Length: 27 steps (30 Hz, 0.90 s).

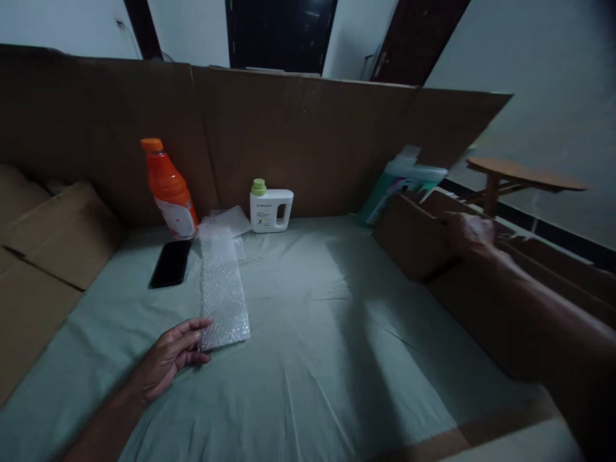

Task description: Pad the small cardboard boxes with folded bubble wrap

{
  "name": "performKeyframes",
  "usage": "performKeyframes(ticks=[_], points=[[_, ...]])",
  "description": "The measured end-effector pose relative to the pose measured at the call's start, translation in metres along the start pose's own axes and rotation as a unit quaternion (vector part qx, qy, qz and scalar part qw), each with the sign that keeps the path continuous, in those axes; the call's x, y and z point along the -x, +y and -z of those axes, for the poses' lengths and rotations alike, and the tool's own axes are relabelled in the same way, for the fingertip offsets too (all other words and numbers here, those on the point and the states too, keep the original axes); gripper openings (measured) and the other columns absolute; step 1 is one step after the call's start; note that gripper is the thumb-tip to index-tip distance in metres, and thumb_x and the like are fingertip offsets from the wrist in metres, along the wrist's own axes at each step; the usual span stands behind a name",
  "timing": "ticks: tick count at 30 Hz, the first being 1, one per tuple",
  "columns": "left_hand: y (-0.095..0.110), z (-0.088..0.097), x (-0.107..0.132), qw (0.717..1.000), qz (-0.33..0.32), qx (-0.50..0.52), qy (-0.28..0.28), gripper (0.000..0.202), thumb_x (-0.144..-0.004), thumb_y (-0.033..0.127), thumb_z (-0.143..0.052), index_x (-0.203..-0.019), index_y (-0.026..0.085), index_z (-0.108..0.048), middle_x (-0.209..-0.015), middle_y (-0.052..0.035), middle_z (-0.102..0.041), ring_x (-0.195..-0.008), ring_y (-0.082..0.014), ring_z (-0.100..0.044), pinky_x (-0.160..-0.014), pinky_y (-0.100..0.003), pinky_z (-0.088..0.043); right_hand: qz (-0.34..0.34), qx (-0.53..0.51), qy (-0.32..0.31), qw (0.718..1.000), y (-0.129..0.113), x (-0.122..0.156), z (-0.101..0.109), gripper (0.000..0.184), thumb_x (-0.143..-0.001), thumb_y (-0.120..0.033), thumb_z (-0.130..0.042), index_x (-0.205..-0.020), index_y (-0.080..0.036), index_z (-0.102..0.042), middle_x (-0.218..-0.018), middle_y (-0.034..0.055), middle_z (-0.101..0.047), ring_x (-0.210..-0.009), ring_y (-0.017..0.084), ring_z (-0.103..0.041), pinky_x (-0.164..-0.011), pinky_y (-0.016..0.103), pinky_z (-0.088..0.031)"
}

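A long strip of bubble wrap (224,289) lies on the green cloth, its near end beside my left hand (168,359). The fingers of that hand are stretched and apart, with a fingertip touching the strip's left edge. My right hand (469,234) is at the top edge of a cardboard wall (414,240) on the right. Motion blur smears its fingers, so I cannot make out whether they hold anything. More bubble wrap (233,221) lies behind the strip's far end. Left of the strip is a black phone (171,264), lying flat.
An orange bottle (171,189) leans near the back cardboard panel (308,138). A white bottle with a green cap (270,210) stands mid-back. A teal liquid bottle (392,189) tilts at the right corner. Cardboard (67,237) bounds the left side. A wooden table (524,174) stands beyond.
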<state>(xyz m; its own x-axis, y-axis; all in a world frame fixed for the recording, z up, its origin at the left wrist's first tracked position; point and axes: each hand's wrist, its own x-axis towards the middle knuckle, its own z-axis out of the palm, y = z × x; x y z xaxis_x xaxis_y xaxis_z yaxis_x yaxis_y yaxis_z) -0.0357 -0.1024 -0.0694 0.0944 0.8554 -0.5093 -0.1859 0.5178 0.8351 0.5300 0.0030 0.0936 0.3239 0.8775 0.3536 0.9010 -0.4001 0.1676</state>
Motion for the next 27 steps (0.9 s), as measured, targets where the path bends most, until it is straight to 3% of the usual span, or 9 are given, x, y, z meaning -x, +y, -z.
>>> performKeyframes(ticks=[4, 10, 12, 15, 17, 20, 23, 25, 27], points=[[0.001, -0.005, 0.004, 1.0, -0.005, -0.011, 0.014, 0.05, -0.059, 0.03, -0.089, -0.103, 0.013, -0.074, -0.085, -0.0028, -0.06, -0.069, -0.0141, -0.058, -0.065, -0.03, -0.06, 0.057, -0.014, -0.039, 0.998, -0.029, 0.032, 0.018, 0.029, -0.097, -0.023, -0.052, -0.108, -0.008, -0.075, -0.104, 0.0247, -0.073, -0.096, 0.028, -0.067, -0.071, 0.037, -0.037], [0.001, -0.002, 0.013, 0.996, -0.033, -0.08, 0.014, 0.065, -0.061, 0.04, -0.086, -0.118, 0.017, -0.066, -0.1, -0.0068, -0.067, -0.079, -0.0205, -0.065, -0.071, -0.034, -0.06, 0.208, -0.107, 0.016, 0.972, -0.069, 0.109, 0.033, 0.025, -0.093, -0.025, -0.052, -0.1, -0.02, -0.076, -0.104, 0.0088, -0.077, -0.098, 0.025, -0.067, -0.088, 0.036, -0.04], [0.001, 0.007, 0.017, 0.985, -0.079, -0.141, 0.06, 0.067, -0.059, 0.042, -0.085, -0.12, 0.019, -0.065, -0.114, -0.01, -0.066, -0.09, -0.0251, -0.068, -0.073, -0.034, -0.059, 0.26, -0.176, 0.055, 0.948, -0.073, 0.138, 0.04, 0.025, -0.094, -0.029, -0.051, -0.096, -0.024, -0.075, -0.097, 0.0061, -0.077, -0.093, 0.024, -0.068, -0.09, 0.039, -0.042], [0.003, 0.015, 0.025, 0.943, -0.193, -0.222, 0.158, 0.063, -0.058, 0.042, -0.082, -0.116, 0.022, -0.066, -0.124, -0.0103, -0.062, -0.103, -0.0288, -0.066, -0.077, -0.032, -0.056, 0.257, -0.253, 0.114, 0.926, -0.068, 0.178, 0.05, 0.024, -0.095, -0.037, -0.051, -0.1, -0.027, -0.072, -0.103, 0.006, -0.076, -0.1, 0.027, -0.068, -0.096, 0.046, -0.044], [0.008, 0.01, 0.031, 0.927, -0.234, -0.245, 0.164, 0.059, -0.058, 0.041, -0.08, -0.113, 0.024, -0.068, -0.123, -0.0092, -0.063, -0.104, -0.0296, -0.065, -0.081, -0.034, -0.056, 0.211, -0.281, 0.159, 0.923, -0.056, 0.199, 0.051, 0.023, -0.093, -0.043, -0.055, -0.105, -0.03, -0.07, -0.113, 0.007, -0.074, -0.108, 0.03, -0.067, -0.099, 0.05, -0.045], [0.017, -0.016, 0.033, 0.929, -0.25, -0.254, 0.104, 0.051, -0.058, 0.036, -0.079, -0.107, 0.024, -0.071, -0.116, -0.0086, -0.066, -0.101, -0.0296, -0.065, -0.083, -0.036, -0.056, 0.106, -0.338, 0.148, 0.923, -0.036, 0.214, 0.034, 0.028, -0.09, -0.049, -0.059, -0.11, -0.032, -0.067, -0.119, 0.0084, -0.071, -0.109, 0.034, -0.066, -0.096, 0.053, -0.05], [0.022, -0.057, 0.016, 0.927, -0.263, -0.267, 0.023, 0.057, -0.064, 0.029, -0.076, -0.12, 0.022, -0.067, -0.122, -0.0107, -0.065, -0.106, -0.0302, -0.065, -0.092, -0.039, -0.053, 0.028, -0.444, -0.007, 0.896, -0.032, 0.211, -0.003, 0.049, -0.082, -0.056, -0.065, -0.122, -0.028, -0.063, -0.117, 0.0123, -0.071, -0.1, 0.035, -0.07, -0.081, 0.051, -0.058], [0.021, -0.088, -0.005, 0.92, -0.279, -0.275, -0.024, 0.071, -0.069, 0.026, -0.074, -0.137, 0.019, -0.056, -0.135, -0.0146, -0.059, -0.117, -0.0323, -0.06, -0.101, -0.043, -0.049, 0.028, -0.502, -0.099, 0.859, -0.044, 0.204, -0.029, 0.062, -0.078, -0.059, -0.068, -0.127, -0.023, -0.059, -0.118, 0.0146, -0.07, -0.098, 0.033, -0.07, -0.074, 0.047, -0.061], [0.016, -0.116, -0.027, 0.911, -0.302, -0.272, -0.069, 0.082, -0.068, 0.023, -0.073, -0.145, 0.014, -0.045, -0.144, -0.0187, -0.052, -0.128, -0.0349, -0.053, -0.107, -0.047, -0.044, 0.056, -0.541, -0.132, 0.829, -0.062, 0.198, -0.05, 0.061, -0.076, -0.058, -0.069, -0.123, -0.02, -0.06, -0.119, 0.0144, -0.07, -0.098, 0.031, -0.07, -0.075, 0.044, -0.061]])
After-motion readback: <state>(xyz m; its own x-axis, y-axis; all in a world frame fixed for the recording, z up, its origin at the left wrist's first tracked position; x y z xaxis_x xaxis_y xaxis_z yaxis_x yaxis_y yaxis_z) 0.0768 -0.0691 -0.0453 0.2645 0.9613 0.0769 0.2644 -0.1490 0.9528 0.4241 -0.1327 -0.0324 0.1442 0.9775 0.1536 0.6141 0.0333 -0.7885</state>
